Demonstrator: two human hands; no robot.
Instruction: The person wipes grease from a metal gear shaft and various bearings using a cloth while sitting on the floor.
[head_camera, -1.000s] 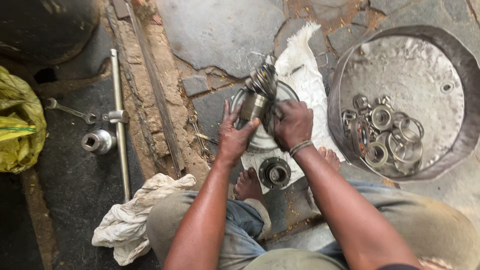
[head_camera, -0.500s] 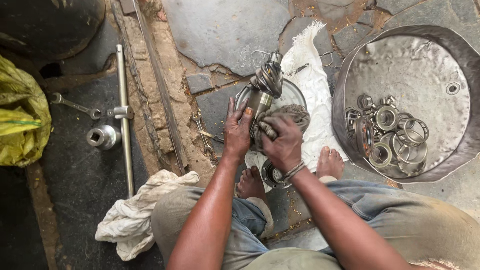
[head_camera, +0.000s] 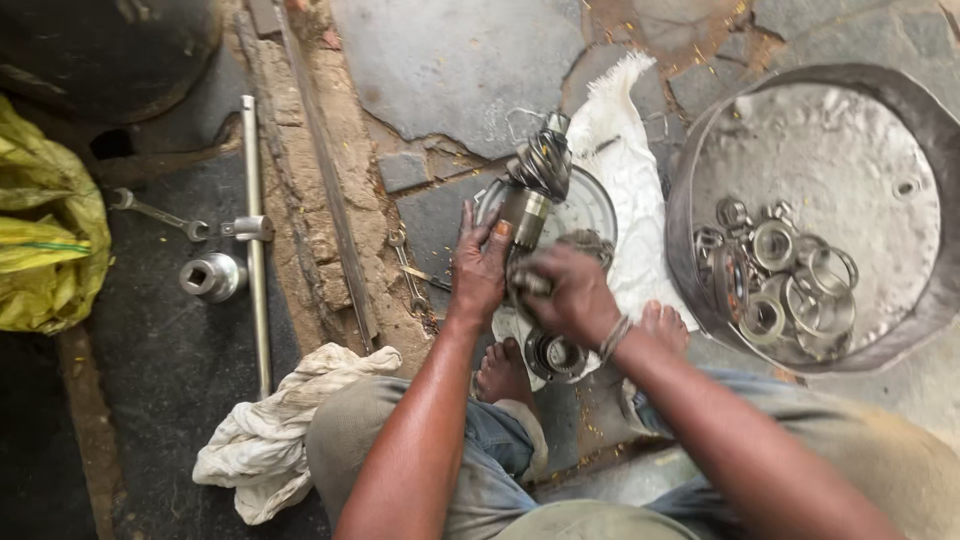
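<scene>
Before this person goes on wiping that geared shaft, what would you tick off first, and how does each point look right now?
1. Left hand steadying the pinion gear shaft: ok, its fingers lie against the shaft's lower part.
2. Right hand has the dark rag: ok, though motion blur hides the exact grip.
3. Shaft's foot seated on the round metal plate: cannot tell, the hands cover it.
4. Bare toes away from the flange hub: not ok, the foot lies right beside it.
5. Rings and bearings gathered in the metal basin: ok.
6. Spare white cloth nearby: ok, by the knee.
</scene>
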